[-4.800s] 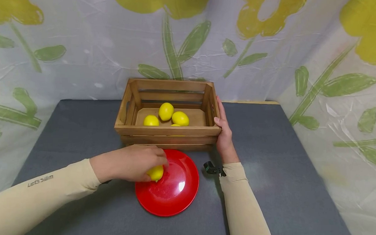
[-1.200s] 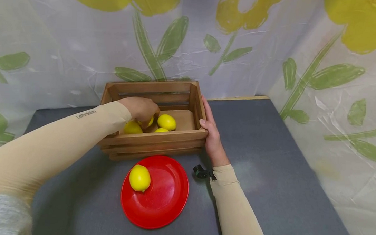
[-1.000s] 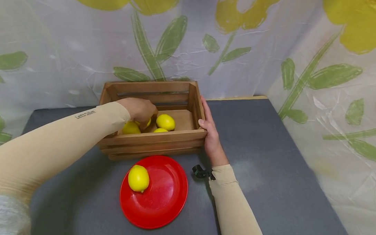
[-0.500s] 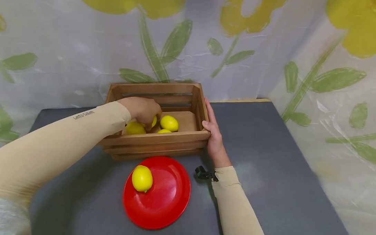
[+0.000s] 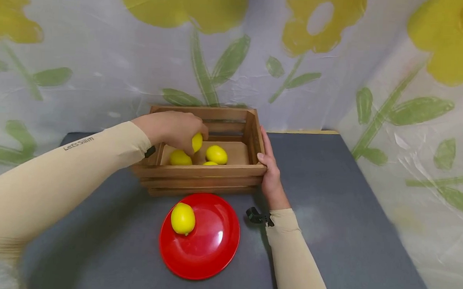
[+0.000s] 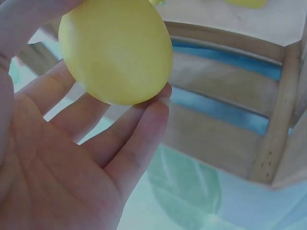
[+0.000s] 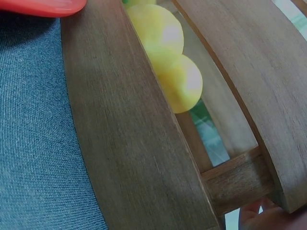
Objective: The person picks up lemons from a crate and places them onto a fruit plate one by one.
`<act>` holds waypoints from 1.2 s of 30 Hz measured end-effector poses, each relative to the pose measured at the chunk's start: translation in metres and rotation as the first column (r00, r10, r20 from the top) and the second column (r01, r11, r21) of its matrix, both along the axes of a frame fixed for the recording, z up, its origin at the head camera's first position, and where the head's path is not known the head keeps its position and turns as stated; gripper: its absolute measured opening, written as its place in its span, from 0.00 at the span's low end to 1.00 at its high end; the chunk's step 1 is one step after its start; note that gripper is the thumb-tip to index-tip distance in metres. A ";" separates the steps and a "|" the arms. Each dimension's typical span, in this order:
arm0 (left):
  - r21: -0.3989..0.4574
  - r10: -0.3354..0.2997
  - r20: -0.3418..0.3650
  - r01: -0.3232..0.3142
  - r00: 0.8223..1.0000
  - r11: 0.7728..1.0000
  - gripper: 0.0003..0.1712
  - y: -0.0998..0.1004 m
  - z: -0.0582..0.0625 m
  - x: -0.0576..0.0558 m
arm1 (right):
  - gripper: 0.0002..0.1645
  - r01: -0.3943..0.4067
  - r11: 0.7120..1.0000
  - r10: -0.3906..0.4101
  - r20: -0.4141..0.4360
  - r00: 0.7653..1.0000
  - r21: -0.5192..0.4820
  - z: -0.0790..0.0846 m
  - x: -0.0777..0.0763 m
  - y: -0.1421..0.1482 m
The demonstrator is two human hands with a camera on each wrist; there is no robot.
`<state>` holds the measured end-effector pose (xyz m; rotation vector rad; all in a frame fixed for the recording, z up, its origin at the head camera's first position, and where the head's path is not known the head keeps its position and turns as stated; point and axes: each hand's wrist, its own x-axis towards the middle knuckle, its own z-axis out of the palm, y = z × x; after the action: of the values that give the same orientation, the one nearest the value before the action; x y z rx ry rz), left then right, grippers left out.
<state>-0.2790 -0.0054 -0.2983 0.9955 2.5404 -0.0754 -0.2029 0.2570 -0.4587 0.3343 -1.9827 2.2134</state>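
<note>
My left hand (image 5: 174, 129) reaches over the crate's left part and holds a lemon (image 5: 197, 142), raised above the others. The left wrist view shows the fingertips around this lemon (image 6: 117, 52). Below the hand, a lemon (image 5: 180, 157) lies in the wooden crate (image 5: 203, 172), with another lemon (image 5: 216, 154) to its right and one mostly hidden by the front slat. With its thumb at the top edge and fingers along the outside, my right hand (image 5: 270, 171) grips the crate's right end. One lemon (image 5: 183, 218) rests on the red plate (image 5: 208, 258), left of its middle.
The plate lies on the dark grey table (image 5: 329, 207) right in front of the crate. Behind the crate hangs a flower-print curtain (image 5: 134, 73), which also covers the right side. A small black camera (image 5: 257, 215) sits at the right wrist.
The left hand has let go of the lemon on the plate, reached into the crate and raised another lemon there. The right hand stays on the crate. The head view has shifted slightly.
</note>
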 end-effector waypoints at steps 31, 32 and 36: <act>0.111 -0.150 -0.024 0.152 0.988 0.982 0.33 -0.013 0.041 0.120 | 0.46 0.003 1.000 -0.003 0.017 1.000 0.007 -0.004 0.000 0.001; 0.112 -0.163 -0.019 0.164 0.986 0.980 0.33 -0.013 0.039 0.123 | 0.46 0.004 1.000 -0.004 0.017 1.000 0.006 -0.004 0.000 0.000; 0.121 -0.213 -0.012 0.213 0.977 0.970 0.33 -0.012 0.029 0.133 | 0.47 0.004 1.000 -0.004 0.015 1.000 -0.003 -0.002 -0.002 -0.001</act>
<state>-0.1462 -0.0170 -0.2692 1.3136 2.4524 0.0194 -0.2048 0.2559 -0.4611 0.3138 -1.9859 2.2227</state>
